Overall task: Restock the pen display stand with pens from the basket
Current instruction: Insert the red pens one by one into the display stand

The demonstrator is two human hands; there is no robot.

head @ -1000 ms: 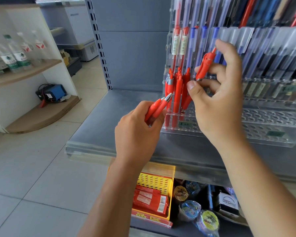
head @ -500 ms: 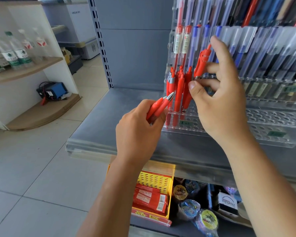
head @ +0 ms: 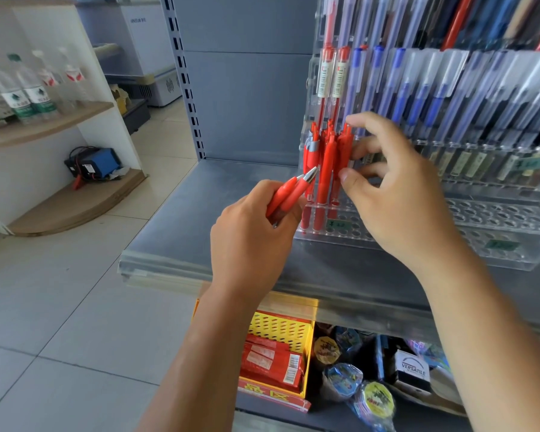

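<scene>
The right hand (head: 396, 194) is being held against the left end of the stand (head: 496, 222), fingers curled. A red pen (head: 344, 151) is being pinched by it: the thumb (head: 348, 176) is being pressed against the barrel low down, and the forefinger (head: 365, 120) is being hooked over the top. This pen is being kept upright, its lower end reaching the front row of holes, and it is being crowded on its left by a cluster (head: 323, 169) of like pens standing in the same row.

The left hand (head: 250, 238) is being held lower and to the left, apart from the right hand. Two pens (head: 289, 196) are being gripped in its curled fingers, their silver tips being pointed up and to the right, just beside the cluster.

The stand is being carried by a grey shelf (head: 184, 219), and its upper tiers are being filled by blue pens (head: 418, 98). Below the shelf, under the left forearm, a yellow basket (head: 281, 327) is being partly covered by the shelf edge. Red packets (head: 272, 363) are being held in it; whether loose pens are lying there cannot be told.
</scene>
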